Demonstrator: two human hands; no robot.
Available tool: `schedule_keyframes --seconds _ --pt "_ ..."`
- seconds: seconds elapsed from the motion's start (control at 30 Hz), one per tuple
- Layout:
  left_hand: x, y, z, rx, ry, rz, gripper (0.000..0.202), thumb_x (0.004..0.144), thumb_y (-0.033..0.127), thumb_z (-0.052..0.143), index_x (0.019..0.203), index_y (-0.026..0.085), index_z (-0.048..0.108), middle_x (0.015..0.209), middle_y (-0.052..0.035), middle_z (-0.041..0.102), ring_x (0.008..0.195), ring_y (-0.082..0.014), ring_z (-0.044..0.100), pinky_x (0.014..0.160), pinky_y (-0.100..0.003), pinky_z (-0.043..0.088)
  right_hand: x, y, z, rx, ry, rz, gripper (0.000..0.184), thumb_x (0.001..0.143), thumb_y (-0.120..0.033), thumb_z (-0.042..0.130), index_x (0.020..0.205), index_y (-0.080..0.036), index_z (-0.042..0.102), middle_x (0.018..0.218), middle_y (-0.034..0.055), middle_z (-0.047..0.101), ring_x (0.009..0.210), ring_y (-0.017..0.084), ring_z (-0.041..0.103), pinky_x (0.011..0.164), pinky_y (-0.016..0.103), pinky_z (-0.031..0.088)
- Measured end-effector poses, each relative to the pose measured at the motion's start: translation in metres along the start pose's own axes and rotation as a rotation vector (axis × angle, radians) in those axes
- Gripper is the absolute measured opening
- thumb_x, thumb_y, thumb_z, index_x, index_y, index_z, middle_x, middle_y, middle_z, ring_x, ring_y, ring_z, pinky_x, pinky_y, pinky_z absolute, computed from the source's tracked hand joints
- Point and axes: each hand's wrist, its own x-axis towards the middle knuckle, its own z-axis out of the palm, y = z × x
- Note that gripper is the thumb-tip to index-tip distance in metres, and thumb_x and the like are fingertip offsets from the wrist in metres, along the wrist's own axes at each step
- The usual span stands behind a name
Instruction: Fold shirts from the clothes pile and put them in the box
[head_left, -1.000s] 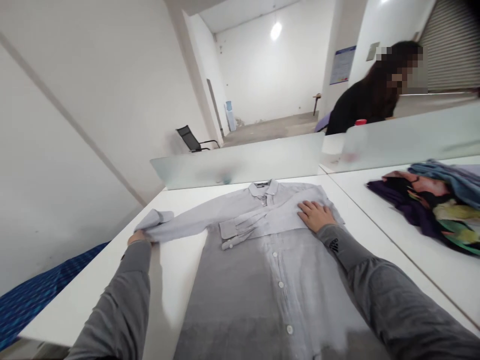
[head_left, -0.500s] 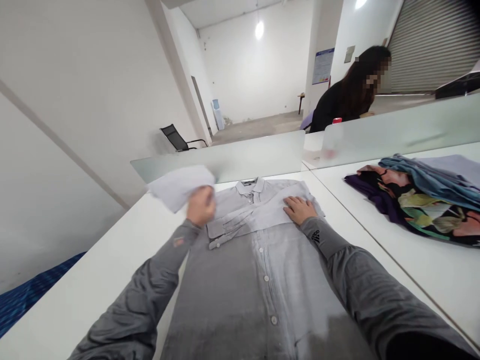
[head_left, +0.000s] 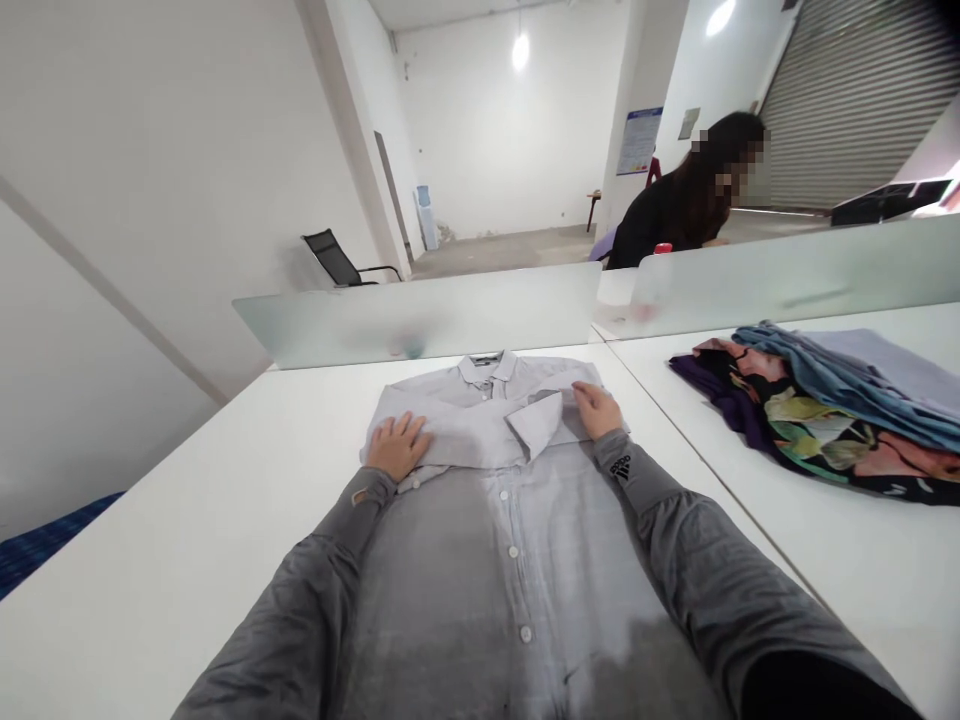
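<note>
Now the left hand (head_left: 396,446) had laid the left sleeve (head_left: 480,432) across the grey shirt (head_left: 480,560) at centre frame; right hand (head_left: 596,410) also pressed flat, open, apart; I judged both sleeves folded in.

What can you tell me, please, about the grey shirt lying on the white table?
The grey shirt is a pale, thin woven button-up with a small collar at its far end and white buttons down the front. It lies flat and face up on the white table, collar away from the person. Both sleeves are folded across the chest, and one cuff lies at an angle. The left hand presses flat on the folded sleeve, and the right hand rests near the right shoulder. Both forearms lie over its body.
</note>
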Motion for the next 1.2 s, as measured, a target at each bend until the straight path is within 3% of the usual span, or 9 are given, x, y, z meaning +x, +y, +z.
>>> schedule_keyframes --seconds 0.13,0.23,0.3,0.47,0.73,0.83,0.93,1.07,1.2 --pt "-0.002 -0.005 0.008 -0.016 -0.029 -0.044 0.056 0.094 0.054 0.036 0.144 0.031 0.04 0.155 -0.003 0.032 0.14 -0.0395 0.025 0.112 -0.055 0.019 -0.001 -0.02 -0.014 0.169 0.08 -0.04 0.056 0.093 -0.054 0.035 0.133 -0.019 0.055 0.13 0.0104 0.058 0.105 0.023 0.06 0.094 0.035 0.047" --pt "-0.002 -0.001 0.005 -0.017 -0.061 -0.051 0.059 0.093 0.056 0.032 0.146 0.029 0.037 0.157 -0.0026 0.028 0.141 -0.0401 0.022 0.113 -0.054 0.016 -0.008 -0.037 -0.011 0.093 -0.181 -0.261 0.073 0.077 -0.053 0.064 0.14 -0.02 0.047 0.143 0.0127 0.044 0.114 0.026 0.056 0.096 0.036 0.046" --pt "-0.001 -0.001 0.003 -0.026 -0.064 -0.061 0.062 0.093 0.058 0.031 0.147 0.027 0.036 0.157 -0.0034 0.028 0.141 -0.0403 0.021 0.113 -0.054 0.016 -0.013 -0.044 -0.006 0.04 -0.362 -0.373 0.078 0.069 -0.043 0.073 0.139 -0.019 0.048 0.135 0.0127 0.05 0.109 0.026 0.057 0.093 0.036 0.047" --pt "0.002 -0.005 0.006 -0.07 -0.015 -0.094 0.065 0.094 0.057 0.029 0.148 0.021 0.032 0.155 -0.0067 0.032 0.141 -0.0379 0.023 0.114 -0.05 0.018 -0.006 -0.045 -0.018 0.047 -0.405 -0.443 0.029 0.07 -0.012 0.053 0.095 -0.016 0.067 0.098 0.0056 0.062 0.082 0.017 0.06 0.079 0.03 0.05" --pt "0.003 -0.014 0.016 -0.107 0.132 -0.093 0.059 0.096 0.05 0.032 0.143 0.015 0.039 0.149 -0.0137 0.04 0.137 -0.033 0.034 0.112 -0.047 0.026 0.02 -0.003 -0.066 -0.261 -0.472 -0.068 0.024 0.073 -0.008 0.046 0.066 -0.015 0.068 0.069 0.0103 0.066 0.071 0.022 0.061 0.071 0.036 0.049" --pt "0.008 -0.02 0.011 -0.107 0.307 -0.004 0.051 0.096 0.041 0.033 0.136 0.012 0.047 0.145 -0.0173 0.044 0.133 -0.0303 0.039 0.109 -0.047 0.032 0.021 -0.006 -0.059 -0.318 -0.278 -0.019 0.035 0.085 -0.015 0.037 0.095 -0.012 0.071 0.099 0.0178 0.067 0.089 0.027 0.061 0.081 0.042 0.047" --pt "0.026 -0.023 0.0 -0.062 0.384 0.163 0.041 0.094 0.024 0.034 0.125 0.012 0.057 0.139 -0.0153 0.051 0.128 -0.0263 0.044 0.109 -0.043 0.034 0.009 -0.022 -0.034 -0.293 -0.197 -0.116 0.038 0.093 -0.025 0.037 0.122 -0.018 0.061 0.127 0.0126 0.058 0.111 0.025 0.054 0.095 0.039 0.042" --pt "0.055 -0.023 0.0 -0.005 0.268 0.222 0.043 0.09 0.017 0.035 0.126 0.011 0.057 0.137 -0.0158 0.053 0.126 -0.0255 0.048 0.107 -0.04 0.037 -0.017 -0.033 -0.003 -0.332 -0.246 -0.164 0.038 0.095 -0.034 0.043 0.127 -0.021 0.057 0.138 0.011 0.052 0.125 0.028 0.045 0.101 0.047 0.036" --pt "0.071 -0.029 0.031 0.071 0.185 0.168 0.048 0.093 0.023 0.031 0.134 0.01 0.052 0.133 -0.0181 0.055 0.12 -0.0282 0.051 0.102 -0.042 0.039 -0.026 -0.027 0.003 -0.375 -0.251 -0.099 0.039 0.098 -0.035 0.037 0.131 -0.019 0.051 0.135 0.0109 0.054 0.123 0.024 0.046 0.1 0.043 0.035"
